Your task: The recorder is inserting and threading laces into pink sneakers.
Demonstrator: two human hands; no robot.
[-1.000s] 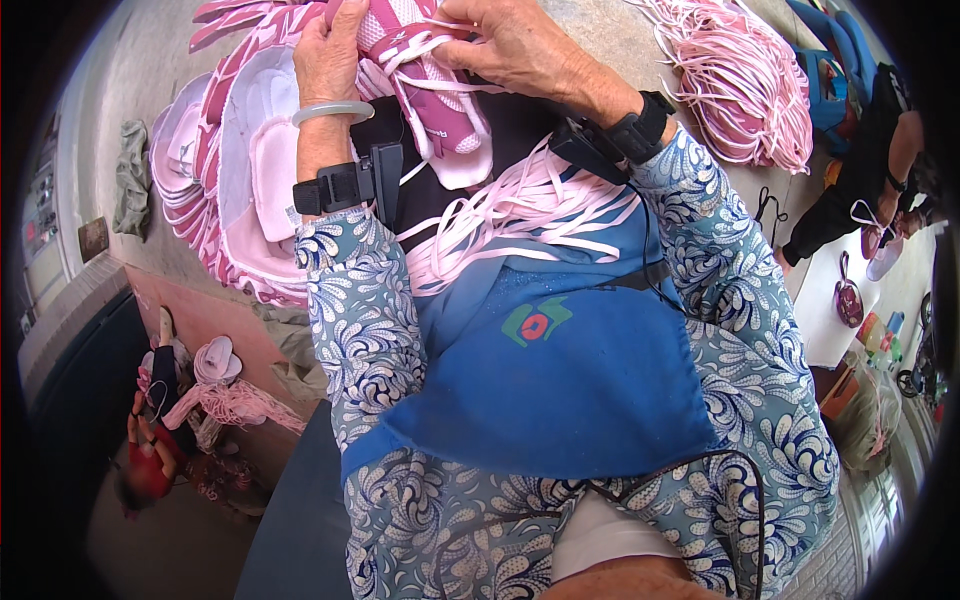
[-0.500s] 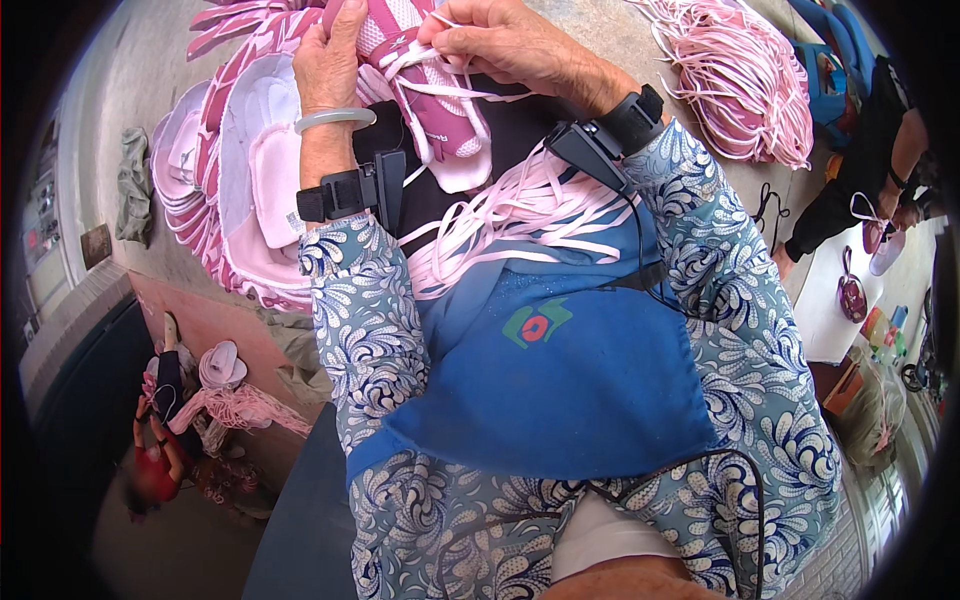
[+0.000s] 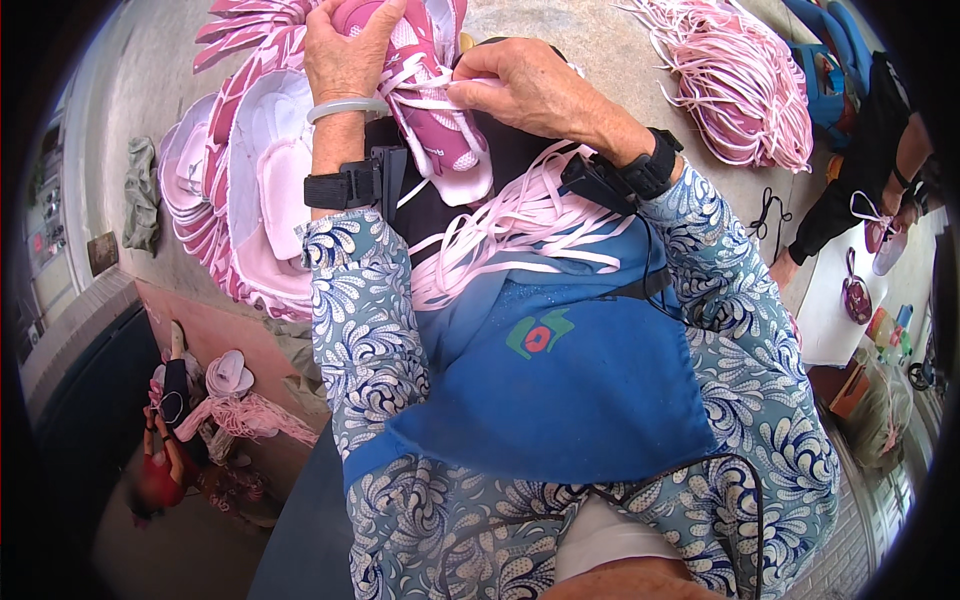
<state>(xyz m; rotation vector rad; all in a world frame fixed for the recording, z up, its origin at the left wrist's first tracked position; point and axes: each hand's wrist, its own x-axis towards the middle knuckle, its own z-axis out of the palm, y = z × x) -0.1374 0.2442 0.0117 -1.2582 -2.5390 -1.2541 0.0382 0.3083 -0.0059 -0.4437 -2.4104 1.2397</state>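
A pink and white shoe upper (image 3: 455, 150) is held over my lap at the top, its toe pointing toward me. My left hand (image 3: 348, 52) grips its far left side, fingers closed around it. Beside its lacing, my right hand (image 3: 525, 88) is closed in a pinch on a pale shoelace (image 3: 425, 98) that crosses the front of the upper. The pinched end is mostly hidden by the fingers. Below the upper, a loose bunch of pale pink laces (image 3: 520, 225) lies across my lap and blue apron (image 3: 580, 390).
Stacked pink and white shoe uppers (image 3: 270, 180) stand close at my left. A heap of pink pieces with pale laces (image 3: 735, 90) lies at the far right. One person (image 3: 165, 475) is at lower left; another, in black trousers (image 3: 850, 175), handles a pink upper at right.
My right hand has come down and closer to the lacing, its fingers now by the crossed laces. The upper and my left hand have shifted slightly to the right.
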